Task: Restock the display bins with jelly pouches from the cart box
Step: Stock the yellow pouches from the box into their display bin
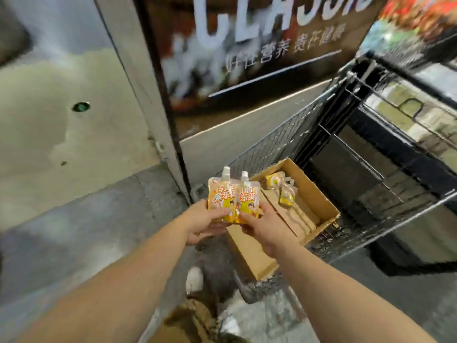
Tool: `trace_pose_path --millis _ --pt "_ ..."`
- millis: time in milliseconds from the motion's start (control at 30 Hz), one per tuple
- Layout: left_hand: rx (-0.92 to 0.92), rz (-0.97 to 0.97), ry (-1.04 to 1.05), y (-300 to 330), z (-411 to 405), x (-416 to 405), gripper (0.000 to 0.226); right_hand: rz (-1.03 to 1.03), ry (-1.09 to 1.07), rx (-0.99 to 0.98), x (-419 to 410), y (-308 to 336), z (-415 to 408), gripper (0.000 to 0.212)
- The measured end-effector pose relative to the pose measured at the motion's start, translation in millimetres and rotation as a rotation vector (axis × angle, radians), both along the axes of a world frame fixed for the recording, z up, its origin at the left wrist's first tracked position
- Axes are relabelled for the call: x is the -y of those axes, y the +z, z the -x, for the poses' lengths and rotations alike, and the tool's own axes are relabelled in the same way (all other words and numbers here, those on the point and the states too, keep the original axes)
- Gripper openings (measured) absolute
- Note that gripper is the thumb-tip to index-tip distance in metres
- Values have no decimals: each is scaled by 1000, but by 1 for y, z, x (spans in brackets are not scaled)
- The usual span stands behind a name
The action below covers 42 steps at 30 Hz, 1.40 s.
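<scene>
Two orange jelly pouches with white caps stand upright side by side in front of me. My left hand [204, 220] grips the left pouch [220, 195] at its bottom. My right hand [265, 225] pinches the right pouch [248, 200] at its lower edge. Just behind them an open cardboard box [319, 196] lies in a black wire cart [366, 154]. A few more orange pouches [282, 188] lie at the box's far end. No display bin is in view.
A large dark sign panel [247, 58] with white lettering stands behind the cart, with a grey pillar [138, 90] to its left. Grey floor spreads on the left. My white shoe [194, 279] shows below. More cardboard [188, 323] lies at the bottom edge.
</scene>
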<state>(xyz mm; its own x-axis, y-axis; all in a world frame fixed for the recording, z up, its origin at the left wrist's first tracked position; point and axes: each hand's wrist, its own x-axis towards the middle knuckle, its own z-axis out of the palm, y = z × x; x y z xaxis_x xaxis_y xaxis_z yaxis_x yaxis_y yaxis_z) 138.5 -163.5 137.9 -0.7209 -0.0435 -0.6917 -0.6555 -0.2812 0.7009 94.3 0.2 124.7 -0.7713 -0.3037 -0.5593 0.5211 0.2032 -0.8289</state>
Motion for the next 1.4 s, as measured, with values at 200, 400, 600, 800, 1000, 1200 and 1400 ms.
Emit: trace_pose_path --millis 200,400,600,800,1000,1200,1400 --pt "-103 22 422 34 -158 112 22 69 441 -50 140 46 -89 41" --pt "-194 160 824 67 -384 230 31 150 905 -106 325 76 -263 51" --pt "-179 349 1203 115 -658 311 21 295 1264 -23 483 99 -526 31" --pt "-153 451 1571 151 -859 336 24 399 1541 90 555 134 -747 29" --pt "-119 570 1734 149 -984 360 26 401 1716 168 617 143 -886 18" --pt "-97 587 1797 138 -1067 435 19 409 1784 135 705 130 -976 18" --pt "-122 578 1905 148 -1142 525 22 426 1854 -192 807 145 -1049 8"
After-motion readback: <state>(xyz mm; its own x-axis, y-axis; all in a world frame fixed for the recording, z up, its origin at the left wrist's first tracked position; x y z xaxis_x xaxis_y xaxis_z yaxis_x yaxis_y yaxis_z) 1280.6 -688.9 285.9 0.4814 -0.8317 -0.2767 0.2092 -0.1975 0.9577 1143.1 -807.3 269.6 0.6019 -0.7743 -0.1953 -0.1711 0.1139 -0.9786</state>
